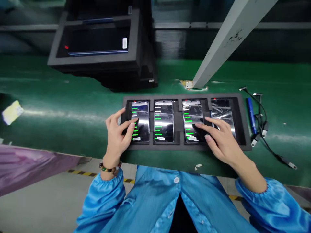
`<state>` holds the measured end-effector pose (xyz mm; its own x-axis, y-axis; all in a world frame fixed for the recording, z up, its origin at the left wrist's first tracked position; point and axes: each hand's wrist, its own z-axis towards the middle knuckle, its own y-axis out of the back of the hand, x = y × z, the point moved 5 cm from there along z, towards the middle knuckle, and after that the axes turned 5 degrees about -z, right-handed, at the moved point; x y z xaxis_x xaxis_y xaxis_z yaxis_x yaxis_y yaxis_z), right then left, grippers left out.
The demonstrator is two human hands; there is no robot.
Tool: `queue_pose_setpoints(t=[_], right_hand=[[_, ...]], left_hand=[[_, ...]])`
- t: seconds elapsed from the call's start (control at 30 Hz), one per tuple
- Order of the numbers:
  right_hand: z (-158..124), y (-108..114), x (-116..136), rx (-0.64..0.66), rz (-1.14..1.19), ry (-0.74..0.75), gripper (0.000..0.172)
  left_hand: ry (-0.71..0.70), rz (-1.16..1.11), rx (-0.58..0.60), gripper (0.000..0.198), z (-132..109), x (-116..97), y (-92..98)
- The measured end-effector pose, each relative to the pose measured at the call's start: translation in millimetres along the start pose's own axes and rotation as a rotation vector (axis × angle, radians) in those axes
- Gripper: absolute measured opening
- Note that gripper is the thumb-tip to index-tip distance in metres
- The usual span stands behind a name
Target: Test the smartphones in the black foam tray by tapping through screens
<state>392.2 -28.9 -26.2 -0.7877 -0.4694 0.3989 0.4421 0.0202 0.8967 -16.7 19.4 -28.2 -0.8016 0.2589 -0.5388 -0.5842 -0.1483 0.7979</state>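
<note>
Several smartphones lie face up in a row in a dark foam tray [184, 146] at the table's front. Over the leftmost smartphone [143, 126] is my left hand [118, 129], fingers spread, index fingertip at its screen. My right hand [222, 139] reaches from the right, fingers apart, its index fingertip at the screen of the third smartphone [193, 111]. Between them, the second smartphone [164, 119] shows green and white text, like the two being touched. Partly behind my right hand, the rightmost smartphone [222, 108] has a dark, reflective screen. Neither hand grips anything.
A tall stack of black foam trays [136, 61] holding phones stands at the back left. A grey metal post [218, 45] rises behind the tray. To the right lie a blue pen [251, 115] and tangled black cables [263, 119]. A purple cloth [31, 165] hangs at left.
</note>
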Motion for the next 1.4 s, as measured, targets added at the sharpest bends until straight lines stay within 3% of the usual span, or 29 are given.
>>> queue_pose_setpoints(t=[0.13,0.2,0.33,0.43,0.57,0.77,0.93,1.03,1.17,1.23,1.4], right_hand=[[22,-5,0,-0.024,-0.038,-0.068,0.05],[30,-6,2,-0.037,-0.02,-0.079,0.051],[42,-11,12,0.034,0.061,0.04,0.045],[45,-11,5,0.043,0.045,-0.012,0.044],[39,-3,-11,0.002,0.009,-0.138,0.049],[35,-2,-12,0.042,-0.004,-0.118,0.045],[36,-2,-12,0.019,-0.029,-0.122,0.044],[30,0,-8,0.007,-0.017,-0.073,0.041],[19,2,-2,0.006,-0.012,-0.041,0.04],[14,3,0,-0.004,-0.01,-0.031,0.039],[10,3,3,-0.006,0.01,-0.003,0.04]], left_hand=[[0.031,0.111,0.049,0.041,-1,-6,-1.6],[-0.025,0.134,0.064,0.041,3,-19,-5.1],[-0.252,0.097,0.261,0.035,17,-55,-29.1],[-0.25,0.124,0.327,0.039,30,-66,-44.0],[-0.196,0.152,0.29,0.046,36,-62,-42.8],[-0.078,0.138,0.13,0.04,24,-33,-10.2],[0.01,0.174,0.112,0.044,24,-12,-4.1],[-0.051,0.158,0.097,0.041,29,-19,-5.9],[-0.289,0.06,0.324,0.035,32,-52,-26.5],[-0.327,0.061,0.404,0.038,34,-63,-37.0],[-0.277,0.118,0.333,0.042,46,-66,-41.1]])
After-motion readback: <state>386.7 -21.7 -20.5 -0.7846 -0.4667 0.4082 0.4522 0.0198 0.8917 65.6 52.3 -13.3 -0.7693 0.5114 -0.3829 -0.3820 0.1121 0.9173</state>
